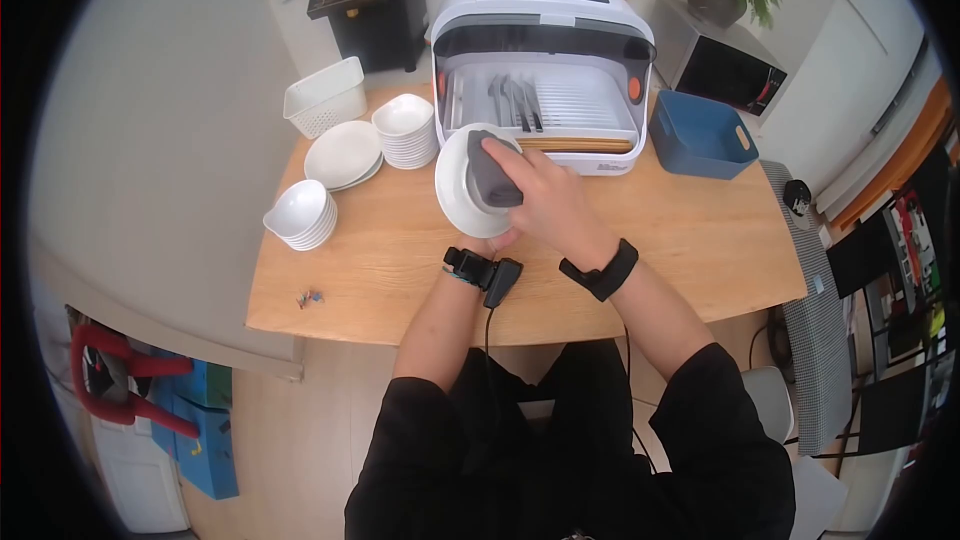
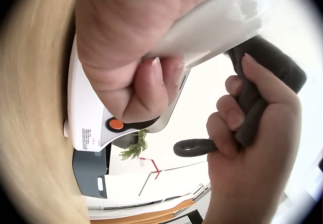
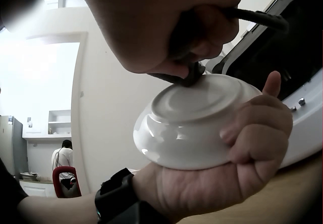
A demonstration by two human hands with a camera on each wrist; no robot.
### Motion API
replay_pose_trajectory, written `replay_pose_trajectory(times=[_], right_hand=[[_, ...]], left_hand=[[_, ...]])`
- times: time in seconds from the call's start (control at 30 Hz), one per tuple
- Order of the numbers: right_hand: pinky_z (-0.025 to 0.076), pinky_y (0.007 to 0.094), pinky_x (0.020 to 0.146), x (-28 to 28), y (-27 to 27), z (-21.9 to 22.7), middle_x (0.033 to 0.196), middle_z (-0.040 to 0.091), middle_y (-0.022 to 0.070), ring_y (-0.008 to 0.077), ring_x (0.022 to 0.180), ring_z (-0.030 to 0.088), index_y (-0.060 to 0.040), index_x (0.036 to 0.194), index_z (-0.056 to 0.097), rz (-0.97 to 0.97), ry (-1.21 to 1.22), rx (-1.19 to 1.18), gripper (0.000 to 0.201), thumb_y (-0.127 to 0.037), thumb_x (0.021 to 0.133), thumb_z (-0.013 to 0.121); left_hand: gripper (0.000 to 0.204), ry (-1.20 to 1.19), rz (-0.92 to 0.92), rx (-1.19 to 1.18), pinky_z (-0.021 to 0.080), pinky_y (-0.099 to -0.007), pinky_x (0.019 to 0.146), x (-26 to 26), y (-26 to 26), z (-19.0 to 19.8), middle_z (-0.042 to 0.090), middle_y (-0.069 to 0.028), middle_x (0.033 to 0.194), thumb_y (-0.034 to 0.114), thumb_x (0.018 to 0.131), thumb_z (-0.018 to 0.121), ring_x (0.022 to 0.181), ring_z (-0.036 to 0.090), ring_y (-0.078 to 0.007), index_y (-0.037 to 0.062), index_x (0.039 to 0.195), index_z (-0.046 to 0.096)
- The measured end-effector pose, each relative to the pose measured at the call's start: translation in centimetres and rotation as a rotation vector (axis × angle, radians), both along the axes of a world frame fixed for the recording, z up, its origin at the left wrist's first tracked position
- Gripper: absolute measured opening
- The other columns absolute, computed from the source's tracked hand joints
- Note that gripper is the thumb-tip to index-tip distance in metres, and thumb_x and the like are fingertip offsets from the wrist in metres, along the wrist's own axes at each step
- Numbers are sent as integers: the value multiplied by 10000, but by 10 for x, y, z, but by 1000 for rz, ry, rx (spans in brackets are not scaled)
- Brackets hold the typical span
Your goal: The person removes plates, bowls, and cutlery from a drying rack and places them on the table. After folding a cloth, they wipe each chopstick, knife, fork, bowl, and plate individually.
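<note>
A white dish is held above the table, its footed underside turned up in the right wrist view. The left hand grips it from below, fingers curled round its edge; the same hand fills the upper part of the left wrist view. Bunched in the right hand is a dark grey cloth, pressed against the dish's underside. In the left wrist view the right hand's fingers curl round the cloth, and a loop of it hangs out.
Behind the dish stands an open white dish box with cutlery and chopsticks. To the left are stacked bowls, more bowls, plates and a white basket. A blue bin stands right; small items lie front left.
</note>
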State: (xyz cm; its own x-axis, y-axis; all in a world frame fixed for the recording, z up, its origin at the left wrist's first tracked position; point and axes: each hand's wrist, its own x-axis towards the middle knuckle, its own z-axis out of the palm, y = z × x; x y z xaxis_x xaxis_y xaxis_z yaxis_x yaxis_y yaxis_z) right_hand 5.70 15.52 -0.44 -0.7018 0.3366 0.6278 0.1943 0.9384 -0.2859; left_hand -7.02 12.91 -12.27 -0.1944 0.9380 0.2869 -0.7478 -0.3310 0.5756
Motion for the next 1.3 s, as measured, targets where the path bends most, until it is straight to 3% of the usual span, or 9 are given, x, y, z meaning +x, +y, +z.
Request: replay_pose_trajectory(times=[0.07, 0.37, 0.6, 0.73, 0.8, 0.83, 0.93, 1.0, 1.3], right_hand=[[533, 404, 667, 3, 5, -2, 902, 623, 129, 340, 764, 632, -155, 1326, 535, -65, -60, 24, 714, -90, 650, 757], [527, 464, 679, 36, -13, -14, 918, 658, 171, 386, 803, 645, -88, 1263, 540, -89, -257, -119, 566, -47, 716, 678], [530, 437, 701, 27, -24, 2, 956, 670, 193, 400, 829, 650, -86, 1250, 563, 185, -159, -238, 552, -12, 711, 656], [535, 380, 759, 6, -3, 3, 995, 674, 210, 372, 879, 669, -93, 1236, 593, 241, 194, -414, 536, 29, 716, 628], [532, 358, 793, 5, 17, -2, 1023, 690, 179, 317, 883, 691, -72, 1239, 591, 97, 74, -512, 492, 18, 757, 631], [530, 343, 696, 0, 33, -18, 954, 694, 155, 270, 778, 682, -42, 1188, 600, 99, 260, -440, 407, 3, 785, 636], [459, 300, 497, 17, 56, -25, 809, 653, 96, 169, 574, 605, -4, 1052, 602, 61, 401, -752, 221, -32, 836, 638], [391, 273, 395, 27, 61, -29, 734, 609, 61, 117, 477, 536, 3, 968, 596, 9, 334, -1142, 129, -52, 859, 636], [261, 246, 343, 36, 72, -55, 620, 517, 27, 99, 390, 421, -39, 898, 559, 239, 767, -1547, 158, -116, 839, 684]], left_hand=[[367, -196, -247, -60, 522, -348, 945, -6, -5, 3, 593, -45, 1239, 357, 987, 502, 1147, 577, -200, 158, 1294, 505], [396, 85, 47, -8, 505, -259, 636, 0, -7, 29, 605, -67, 867, 361, 982, 478, 771, 599, -150, 14, 1164, 537], [389, -11, -205, 129, 452, -232, 593, -12, -2, 15, 571, -41, 815, 362, 988, 462, 729, 568, -115, 22, 1167, 523], [279, -183, 225, -368, 540, -263, 600, 21, -5, 38, 620, -22, 893, 234, 966, 539, 756, 628, -117, 118, 1219, 527], [316, -178, -501, 244, 553, -318, 732, -44, 35, -63, 618, -108, 1120, 288, 999, 495, 923, 628, -160, 121, 1267, 505], [316, -169, -499, 246, 553, -318, 732, -50, 29, -56, 618, -108, 1120, 288, 999, 495, 923, 628, -160, 121, 1267, 505], [292, -97, -327, 49, 562, -347, 744, -37, 6, 2, 563, -147, 1237, 204, 995, 473, 1008, 618, -193, 105, 1269, 490], [294, 128, 271, -370, 564, -365, 762, -1, -7, 55, 549, -158, 1257, 118, 967, 441, 1043, 612, -219, 82, 1254, 493], [539, 491, 214, -114, 462, -325, 973, 9, -9, 51, 512, -145, 1343, 4, 899, 491, 1204, 551, -248, 74, 1427, 406]])
